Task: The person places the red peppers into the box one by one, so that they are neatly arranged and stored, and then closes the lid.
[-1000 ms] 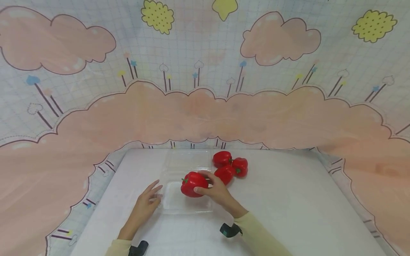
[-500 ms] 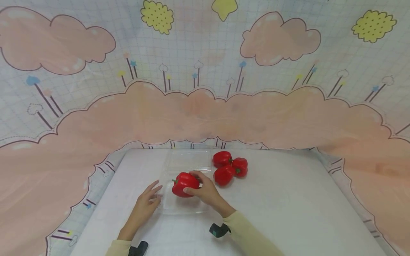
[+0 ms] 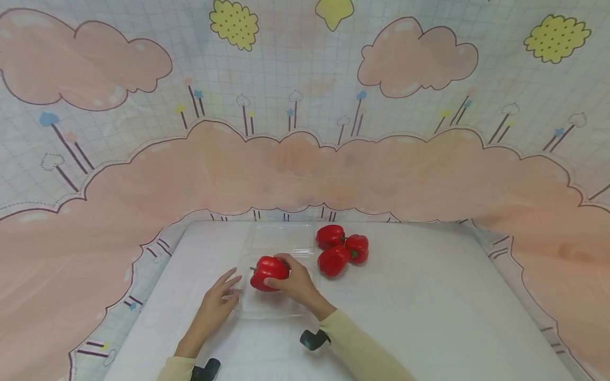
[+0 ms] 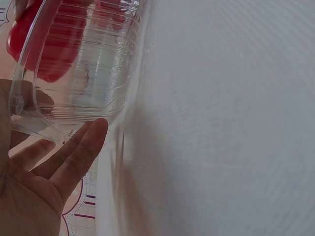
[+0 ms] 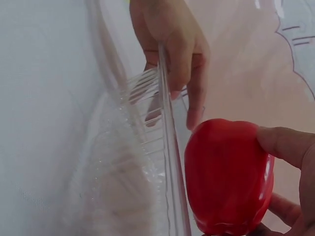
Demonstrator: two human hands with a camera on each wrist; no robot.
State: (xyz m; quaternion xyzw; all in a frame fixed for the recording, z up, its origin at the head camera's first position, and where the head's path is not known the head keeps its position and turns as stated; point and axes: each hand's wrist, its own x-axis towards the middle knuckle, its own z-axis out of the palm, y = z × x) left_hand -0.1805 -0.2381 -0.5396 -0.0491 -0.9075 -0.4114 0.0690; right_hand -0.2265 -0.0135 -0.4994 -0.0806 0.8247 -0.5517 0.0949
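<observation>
My right hand (image 3: pixel 295 283) grips a red bell pepper (image 3: pixel 268 274) between thumb and fingers, its green stem pointing left. The pepper hangs over the lower half of a clear plastic clamshell box (image 3: pixel 274 309); in the right wrist view the pepper (image 5: pixel 226 172) shows beside the box's rim (image 5: pixel 172 157). My left hand (image 3: pixel 219 304) rests at the box's left edge with fingers extended. From the left wrist, its fingertips (image 4: pixel 96 132) touch the ribbed outer wall, and the thumb lies at the rim, partly seen through the plastic.
The box's lid (image 3: pixel 281 236) lies folded open at the back. Right of it, three more red bell peppers (image 3: pixel 333 260) sit clustered on the white table (image 3: pixel 429 296). A printed cloth (image 3: pixel 305 174) with clouds hangs behind and around the table.
My right hand has carried the bell pepper leftward over the box, away from the cluster, revealing more of the nearest pepper there. The left hand has stayed in place at the box's edge.
</observation>
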